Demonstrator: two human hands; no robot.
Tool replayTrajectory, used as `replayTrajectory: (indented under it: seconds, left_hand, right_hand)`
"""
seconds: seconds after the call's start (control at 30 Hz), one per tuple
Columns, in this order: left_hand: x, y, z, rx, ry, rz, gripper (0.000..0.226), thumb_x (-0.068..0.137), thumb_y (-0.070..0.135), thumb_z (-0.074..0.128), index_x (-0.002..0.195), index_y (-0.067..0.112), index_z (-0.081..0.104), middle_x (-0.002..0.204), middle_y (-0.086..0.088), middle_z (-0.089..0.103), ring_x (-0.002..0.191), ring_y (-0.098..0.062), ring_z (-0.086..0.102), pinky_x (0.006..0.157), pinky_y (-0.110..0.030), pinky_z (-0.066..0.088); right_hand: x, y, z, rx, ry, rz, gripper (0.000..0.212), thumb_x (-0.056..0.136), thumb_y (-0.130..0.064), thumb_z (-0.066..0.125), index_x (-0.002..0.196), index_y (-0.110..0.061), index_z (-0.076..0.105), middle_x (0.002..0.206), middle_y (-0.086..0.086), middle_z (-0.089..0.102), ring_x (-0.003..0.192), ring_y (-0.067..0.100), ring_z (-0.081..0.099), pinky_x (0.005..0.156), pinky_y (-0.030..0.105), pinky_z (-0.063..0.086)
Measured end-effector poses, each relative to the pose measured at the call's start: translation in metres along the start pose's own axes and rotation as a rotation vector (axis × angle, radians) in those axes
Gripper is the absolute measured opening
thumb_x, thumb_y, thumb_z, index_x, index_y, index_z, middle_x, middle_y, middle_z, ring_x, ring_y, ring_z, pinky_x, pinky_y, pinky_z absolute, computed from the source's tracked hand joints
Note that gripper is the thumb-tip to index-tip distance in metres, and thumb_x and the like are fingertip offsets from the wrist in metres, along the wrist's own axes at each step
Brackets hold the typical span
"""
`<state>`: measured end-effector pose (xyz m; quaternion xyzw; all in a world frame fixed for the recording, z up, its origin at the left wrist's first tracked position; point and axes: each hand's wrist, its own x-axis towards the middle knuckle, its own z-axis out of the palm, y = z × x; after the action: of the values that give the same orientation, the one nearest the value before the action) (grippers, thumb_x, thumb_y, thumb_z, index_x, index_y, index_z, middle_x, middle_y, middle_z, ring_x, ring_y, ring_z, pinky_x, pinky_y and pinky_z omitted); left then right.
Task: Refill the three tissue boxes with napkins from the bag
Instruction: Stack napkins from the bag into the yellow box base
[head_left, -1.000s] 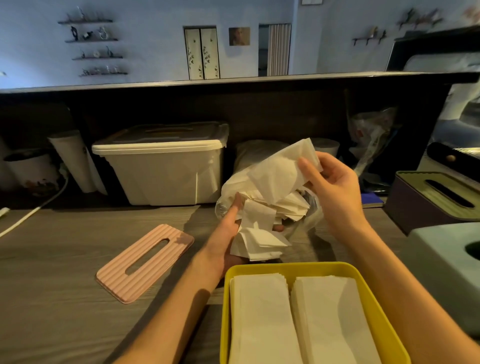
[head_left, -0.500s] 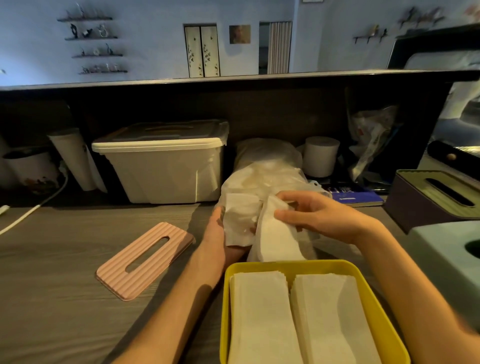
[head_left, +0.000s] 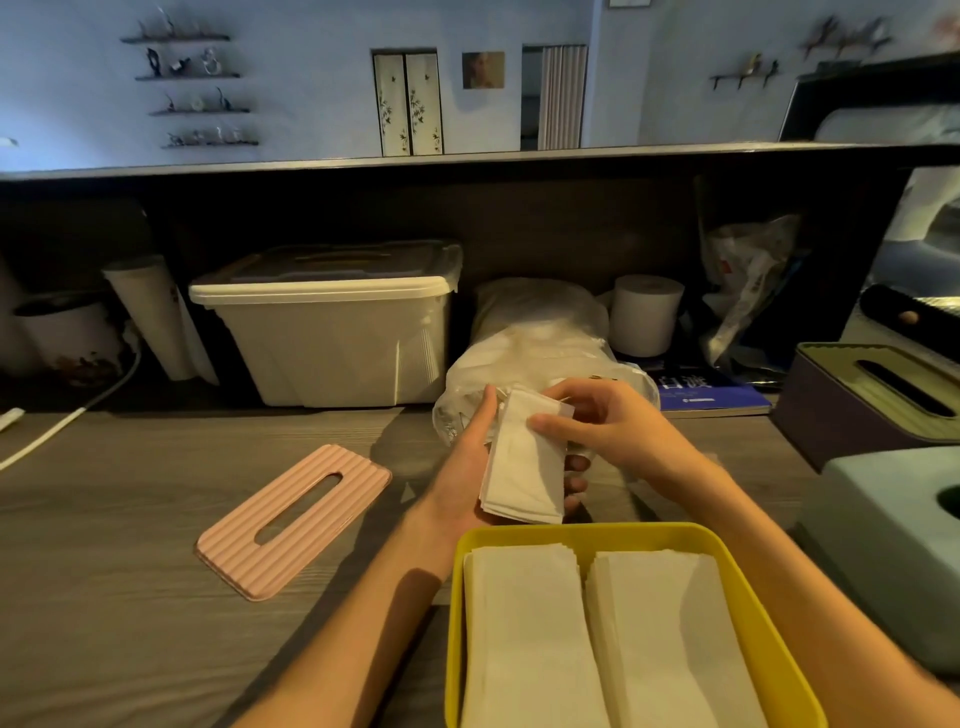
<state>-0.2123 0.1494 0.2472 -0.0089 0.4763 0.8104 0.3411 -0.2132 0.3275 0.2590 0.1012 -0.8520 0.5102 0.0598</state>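
Note:
A small stack of white napkins (head_left: 524, 467) lies in my left hand (head_left: 465, 467), whose fingers curl under it. My right hand (head_left: 602, 426) pinches the stack's top edge with thumb and fingers. Just behind both hands sits the clear plastic bag (head_left: 540, 358) of napkins. Below them stands the open yellow tissue box (head_left: 769, 629) holding two side-by-side napkin piles. Its pink ribbed lid (head_left: 293, 519) lies flat on the table to the left. A pale green tissue box (head_left: 893, 545) and a dark box with an olive lid (head_left: 872, 400) stand closed at the right.
A cream storage bin (head_left: 332, 332) stands at the back left, a paper roll (head_left: 644, 319) and a crumpled plastic bag (head_left: 748, 280) at the back right. A blue booklet (head_left: 706, 397) lies behind the bag. A white cable (head_left: 67, 421) runs along the far left.
My right hand brought a napkin down from above the bag onto the ones in my left hand. The loose napkins are now gathered into one flat stack.

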Motion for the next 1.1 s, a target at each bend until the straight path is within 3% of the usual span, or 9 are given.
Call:
replayTrajectory:
  seconds: [0.13, 0.27, 0.4, 0.53, 0.6, 0.67, 0.77, 0.93, 1.1]
  left_hand:
    - [0.000, -0.001, 0.003, 0.060, -0.114, 0.025, 0.077, 0.093, 0.075, 0.033, 0.096, 0.017, 0.083, 0.095, -0.013, 0.065, 0.078, -0.022, 0.059, 0.063, -0.027, 0.054]
    - [0.000, -0.002, 0.001, 0.129, -0.114, 0.040, 0.070, 0.090, 0.075, 0.042, 0.105, 0.019, 0.081, 0.112, -0.017, 0.061, 0.087, -0.024, 0.059, 0.069, -0.029, 0.051]
    - [0.001, 0.001, -0.004, 0.264, -0.102, 0.039, 0.073, 0.094, 0.076, 0.021, 0.094, 0.035, 0.082, 0.103, -0.012, 0.071, 0.092, -0.027, 0.058, 0.072, -0.032, 0.048]
    - [0.003, 0.004, -0.018, 0.353, -0.044, 0.141, 0.050, 0.087, 0.049, 0.068, 0.127, 0.019, 0.062, 0.109, -0.013, 0.074, 0.097, -0.027, 0.070, 0.081, -0.040, 0.059]
    - [0.012, 0.003, -0.029, 0.500, 0.067, 0.318, 0.050, 0.082, 0.029, 0.079, 0.124, 0.015, 0.056, 0.114, -0.010, 0.069, 0.105, -0.023, 0.068, 0.085, -0.039, 0.060]
    - [0.016, 0.001, -0.034, 0.622, 0.145, 0.510, 0.029, 0.086, 0.018, 0.077, 0.110, 0.014, 0.060, 0.106, -0.004, 0.069, 0.096, -0.016, 0.070, 0.074, -0.030, 0.060]
    - [0.017, -0.003, -0.031, 0.786, 0.185, 0.611, 0.025, 0.087, 0.022, 0.078, 0.104, 0.016, 0.061, 0.099, -0.001, 0.069, 0.086, -0.008, 0.071, 0.068, -0.026, 0.060]
    - [0.021, -0.014, -0.031, 0.942, 0.205, 0.583, 0.034, 0.088, 0.026, 0.076, 0.116, 0.019, 0.057, 0.111, 0.002, 0.063, 0.097, -0.008, 0.064, 0.071, -0.021, 0.059]
    - [0.024, -0.023, -0.018, 0.682, 0.326, 0.582, 0.033, 0.095, 0.048, 0.061, 0.112, 0.020, 0.060, 0.108, 0.002, 0.064, 0.099, -0.014, 0.062, 0.074, -0.023, 0.051]
  right_hand:
    - [0.001, 0.003, -0.003, -0.028, 0.030, -0.020, 0.022, 0.097, -0.035, 0.066, 0.113, -0.024, 0.075, 0.103, -0.011, 0.073, 0.096, 0.008, 0.069, 0.073, 0.018, 0.058]
    - [0.005, 0.008, -0.001, -0.154, 0.113, -0.132, 0.021, 0.093, -0.035, 0.071, 0.112, -0.029, 0.077, 0.102, -0.017, 0.073, 0.095, 0.001, 0.067, 0.080, 0.018, 0.059]
    - [0.005, 0.007, -0.006, -0.162, 0.038, -0.128, 0.039, 0.089, -0.041, 0.075, 0.127, -0.035, 0.066, 0.116, -0.017, 0.068, 0.104, 0.001, 0.065, 0.079, 0.018, 0.058]
    - [0.000, 0.007, -0.010, -0.039, -0.036, -0.073, 0.045, 0.092, -0.033, 0.074, 0.135, -0.033, 0.061, 0.121, -0.010, 0.069, 0.110, 0.006, 0.067, 0.084, 0.026, 0.061]
    - [-0.005, 0.010, -0.008, 0.063, 0.040, -0.049, 0.041, 0.095, -0.027, 0.071, 0.134, -0.027, 0.061, 0.120, -0.010, 0.069, 0.110, 0.004, 0.066, 0.087, 0.023, 0.059]
    - [-0.013, 0.018, -0.004, 0.078, 0.117, -0.037, 0.033, 0.097, -0.024, 0.068, 0.129, -0.023, 0.064, 0.117, -0.013, 0.069, 0.108, 0.003, 0.066, 0.086, 0.017, 0.057]
    - [-0.025, 0.039, 0.004, 0.147, 0.174, 0.007, 0.032, 0.097, -0.024, 0.068, 0.128, -0.019, 0.065, 0.118, -0.008, 0.072, 0.111, 0.009, 0.068, 0.092, 0.026, 0.057]
    - [-0.035, 0.051, 0.012, 0.238, 0.167, 0.040, 0.036, 0.097, -0.010, 0.068, 0.130, -0.020, 0.059, 0.125, -0.001, 0.068, 0.119, 0.014, 0.065, 0.105, 0.039, 0.053]
    - [-0.038, 0.050, 0.024, 0.135, 0.125, -0.118, 0.060, 0.089, -0.009, 0.062, 0.143, -0.032, 0.047, 0.130, -0.023, 0.058, 0.109, 0.031, 0.059, 0.096, 0.040, 0.056]
